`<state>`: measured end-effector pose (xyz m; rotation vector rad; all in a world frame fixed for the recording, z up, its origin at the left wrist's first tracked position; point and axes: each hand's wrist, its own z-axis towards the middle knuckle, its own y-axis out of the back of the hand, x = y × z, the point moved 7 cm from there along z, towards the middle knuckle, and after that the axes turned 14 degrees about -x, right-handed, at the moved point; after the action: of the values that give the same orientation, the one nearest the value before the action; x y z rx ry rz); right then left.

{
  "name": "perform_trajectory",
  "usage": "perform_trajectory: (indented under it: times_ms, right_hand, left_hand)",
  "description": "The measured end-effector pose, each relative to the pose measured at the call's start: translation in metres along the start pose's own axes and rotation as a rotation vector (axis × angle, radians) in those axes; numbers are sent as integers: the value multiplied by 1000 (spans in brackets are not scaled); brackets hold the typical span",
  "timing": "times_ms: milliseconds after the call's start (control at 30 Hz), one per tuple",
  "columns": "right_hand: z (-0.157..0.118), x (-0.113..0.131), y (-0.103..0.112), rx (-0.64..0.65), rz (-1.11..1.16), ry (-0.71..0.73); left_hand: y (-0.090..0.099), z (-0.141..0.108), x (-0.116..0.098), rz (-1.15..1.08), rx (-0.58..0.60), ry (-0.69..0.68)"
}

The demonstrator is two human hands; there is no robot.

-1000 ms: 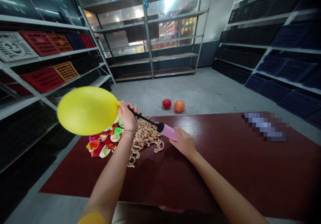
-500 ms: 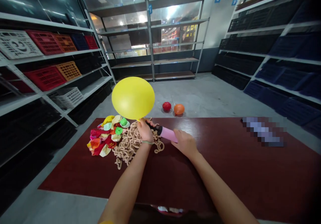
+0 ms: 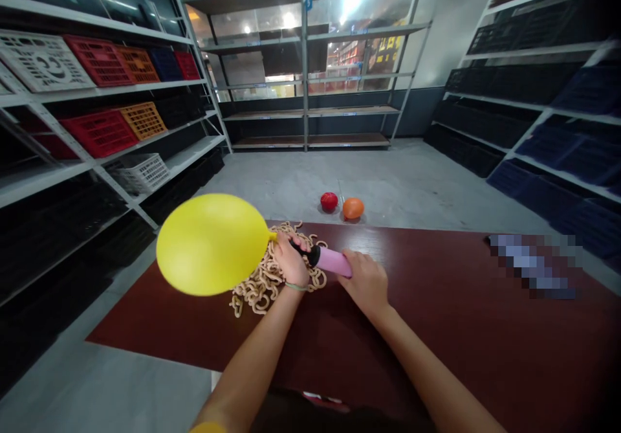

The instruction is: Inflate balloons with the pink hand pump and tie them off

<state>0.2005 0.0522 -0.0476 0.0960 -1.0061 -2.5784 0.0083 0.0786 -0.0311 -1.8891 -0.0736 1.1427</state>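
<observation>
Yellow balloon (image 3: 212,244) swung left of pump (image 3: 334,261); left hand (image 3: 292,261) seemingly pinching its neck, right hand's (image 3: 366,284) fingers wrapping pump.

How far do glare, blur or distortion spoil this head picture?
Head view: pale glare on the tabletop beyond the right hand; wide-angle stretch toward the edges; right border dark; pixelation hides detail on the item at table right; no obvious blur on the yellow balloon.
</observation>
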Motion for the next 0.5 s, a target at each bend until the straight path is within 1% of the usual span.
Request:
perform_trajectory:
  times_ms: [67,133,233,300,367,433,500]
  right_hand:
    - [1,5,0,12,29,67]
    - [3,-4,0,14,15,99]
    - [7,-38,2,-19,-62,46]
    - [8,-61,3,-33,-96,-26]
    - [8,-72,5,-40,-85,-79]
    - [8,-68,7,-51,-74,-111]
    - [8,-50,11,-63,-79,-126]
  left_hand:
    - [-2,-5,4,-3,24,1]
    - [-4,-4,3,-19,42,-3]
    - [-6,3,-3,-59,42,-13]
    - [-6,9,-11,-76,23,-30]
    - [-5,13,-17,-77,2,-45]
    - [-4,15,-21,-74,-22,-59]
    - [-3,13,-20,-77,-31,-64]
